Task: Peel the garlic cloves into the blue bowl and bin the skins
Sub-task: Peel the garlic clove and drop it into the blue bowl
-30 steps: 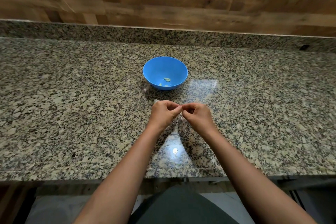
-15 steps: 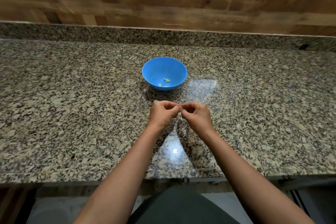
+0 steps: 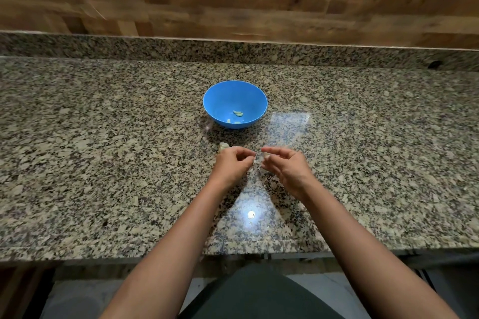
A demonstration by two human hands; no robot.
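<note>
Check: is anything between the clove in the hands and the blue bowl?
Nothing visible. The right hand pinches the clove short of the blue bowl, only bare counter between. The left hand pinches its skin; a pale garlic piece beside it lies off that line.

The two hands have drawn apart: a second ago their fingertips met in one tight pinch, and now a narrow gap lies between the left hand (image 3: 233, 163) and the right hand (image 3: 287, 166). The right hand has shifted a little to the right and its fingers (image 3: 272, 150) have loosened and spread. A pale garlic clove (image 3: 266, 155) now shows at its fingertips. A thin, blurred scrap of skin (image 3: 255, 167) hangs in the gap by the left hand's pinched fingertips.
</note>
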